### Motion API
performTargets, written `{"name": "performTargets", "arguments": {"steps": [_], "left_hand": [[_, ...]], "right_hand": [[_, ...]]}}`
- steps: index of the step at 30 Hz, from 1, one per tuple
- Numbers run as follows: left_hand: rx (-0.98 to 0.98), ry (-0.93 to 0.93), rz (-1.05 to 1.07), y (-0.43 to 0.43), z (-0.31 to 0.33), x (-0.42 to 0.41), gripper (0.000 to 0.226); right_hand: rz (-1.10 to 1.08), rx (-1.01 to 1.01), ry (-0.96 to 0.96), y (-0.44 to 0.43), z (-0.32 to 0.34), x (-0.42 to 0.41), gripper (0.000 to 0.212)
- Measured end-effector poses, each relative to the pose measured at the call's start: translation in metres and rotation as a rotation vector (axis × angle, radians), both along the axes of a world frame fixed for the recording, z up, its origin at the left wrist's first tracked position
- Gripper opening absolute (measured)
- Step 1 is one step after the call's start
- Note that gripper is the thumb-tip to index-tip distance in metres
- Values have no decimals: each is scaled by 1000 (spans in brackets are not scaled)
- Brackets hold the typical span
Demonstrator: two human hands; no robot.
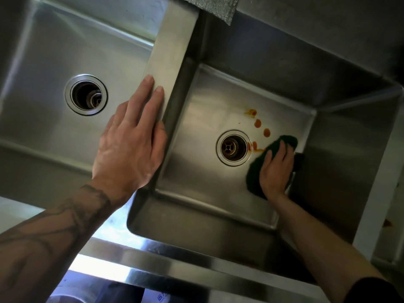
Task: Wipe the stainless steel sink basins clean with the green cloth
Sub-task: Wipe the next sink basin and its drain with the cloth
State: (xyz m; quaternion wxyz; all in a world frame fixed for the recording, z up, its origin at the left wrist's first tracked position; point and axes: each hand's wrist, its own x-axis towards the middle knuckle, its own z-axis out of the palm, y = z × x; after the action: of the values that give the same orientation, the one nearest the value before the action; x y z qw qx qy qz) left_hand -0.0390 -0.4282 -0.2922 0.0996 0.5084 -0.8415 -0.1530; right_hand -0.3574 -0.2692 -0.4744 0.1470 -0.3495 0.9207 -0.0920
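Pressing green cloth (289, 141) under right hand (276, 169) (grip wide, flat) | beside drain (233, 148) | left hand (131, 138) flat on divider (172, 47)

We are seeing the green cloth (253, 171) lying on the floor of the right basin (196, 138) beside the drain (233, 148), touching orange stains (258, 123); the left basin (43, 127) is looking clean.

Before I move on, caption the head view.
Right hand presses green cloth beside orange stains; left hand rests on divider.
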Motion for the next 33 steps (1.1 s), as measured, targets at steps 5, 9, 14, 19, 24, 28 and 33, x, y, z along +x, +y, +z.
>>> {"name": "performTargets", "arguments": {"steps": [5, 9, 14, 19, 24, 28, 33], "left_hand": [[10, 6, -2, -1, 0, -1, 55], [11, 10, 9, 0, 0, 0, 55], [15, 23, 11, 0, 0, 0, 55], [31, 33, 13, 0, 1, 0, 54], [27, 43, 16, 0, 1, 0, 54], [41, 39, 13, -1, 1, 0, 55], [42, 37, 12, -1, 0, 1, 55]], "right_hand": [[84, -27, -37, 3, 2, 39, 52], [288, 78, -102, 47, 6, 10, 54], [183, 113, -31, 57, 6, 4, 57], [345, 217, -59, 100, 20, 18, 60], [338, 291, -148, 84, 44, 10, 74], [427, 464, -227, 94, 66, 3, 104], [297, 539, -296, 102, 76, 20, 91]]}}
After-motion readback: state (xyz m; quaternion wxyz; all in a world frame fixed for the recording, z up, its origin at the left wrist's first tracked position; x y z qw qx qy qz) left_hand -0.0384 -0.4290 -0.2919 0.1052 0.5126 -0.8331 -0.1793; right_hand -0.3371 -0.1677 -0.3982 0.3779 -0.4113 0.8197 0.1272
